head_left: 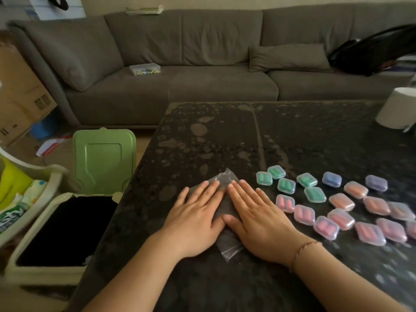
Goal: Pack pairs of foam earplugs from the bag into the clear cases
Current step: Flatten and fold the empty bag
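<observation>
Flat hands over bag, cases beside

Head view, forward-down, near table

I could read no text, brand or number anywhere in my head view. The green-and-white packet in the basket at far left carried large white characters, too blurred and cut off for me to make out. The cardboard box beside the sofa bore dark printed marks, equally unreadable to me.
</observation>
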The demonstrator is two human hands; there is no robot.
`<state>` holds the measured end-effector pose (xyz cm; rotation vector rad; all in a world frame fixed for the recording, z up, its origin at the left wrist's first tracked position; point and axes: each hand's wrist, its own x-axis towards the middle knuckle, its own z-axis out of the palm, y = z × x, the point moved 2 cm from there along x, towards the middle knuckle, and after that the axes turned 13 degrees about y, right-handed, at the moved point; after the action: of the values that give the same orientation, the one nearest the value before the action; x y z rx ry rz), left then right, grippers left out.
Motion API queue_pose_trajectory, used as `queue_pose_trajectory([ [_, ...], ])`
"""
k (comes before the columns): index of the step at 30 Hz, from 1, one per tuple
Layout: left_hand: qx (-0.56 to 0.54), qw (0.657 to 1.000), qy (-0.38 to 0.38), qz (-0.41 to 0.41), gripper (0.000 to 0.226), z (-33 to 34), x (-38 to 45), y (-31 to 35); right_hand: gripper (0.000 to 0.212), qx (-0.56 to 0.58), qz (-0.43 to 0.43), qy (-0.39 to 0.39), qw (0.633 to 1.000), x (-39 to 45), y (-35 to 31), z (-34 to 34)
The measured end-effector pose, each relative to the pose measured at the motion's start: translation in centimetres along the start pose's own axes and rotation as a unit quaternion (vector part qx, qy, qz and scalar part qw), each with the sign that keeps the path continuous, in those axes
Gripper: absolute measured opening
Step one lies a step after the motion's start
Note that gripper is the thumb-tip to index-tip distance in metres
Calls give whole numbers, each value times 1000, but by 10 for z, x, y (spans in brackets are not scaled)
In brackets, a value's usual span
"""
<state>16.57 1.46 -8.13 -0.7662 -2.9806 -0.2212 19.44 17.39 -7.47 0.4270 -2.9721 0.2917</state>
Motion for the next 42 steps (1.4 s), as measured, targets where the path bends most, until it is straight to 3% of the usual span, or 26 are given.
queue_pose_trajectory([
  [8,22,997,-80,-6,88,-6,5,-14,84,-38,-23,-26,999,-8,7,-1],
  [12,5,994,-109,-15,109,-9,6,-13,93,-38,-9,-9,999,-9,4,-10],
  [15,-27,992,-116,-36,126,-8,6,-14,88,1,-37,23,999,4,-7,-15],
  [18,-32,992,-115,-43,131,-7,6,-13,82,27,-60,-4,998,23,-17,-4],
  [27,21,989,-140,-48,138,-11,6,-11,72,-15,30,-5,999,38,6,2],
  [29,14,992,-111,-54,133,-15,-1,-9,65,11,39,33,999,30,-1,-7],
  [31,-8,999,-16,-31,115,-23,-13,-3,56,27,58,87,994,16,-3,-18],
  [33,-61,993,97,34,88,-31,-27,8,51,7,80,130,988,-3,-2,-31],
  [35,-96,974,163,127,63,-36,-41,20,45,-6,88,120,989,-21,-4,-41],
  [38,-91,966,165,175,41,-25,-51,26,45,17,65,54,996,-41,-7,-41],
  [42,-115,955,212,171,24,-10,-51,17,34,24,13,77,997,-57,-7,-38],
])
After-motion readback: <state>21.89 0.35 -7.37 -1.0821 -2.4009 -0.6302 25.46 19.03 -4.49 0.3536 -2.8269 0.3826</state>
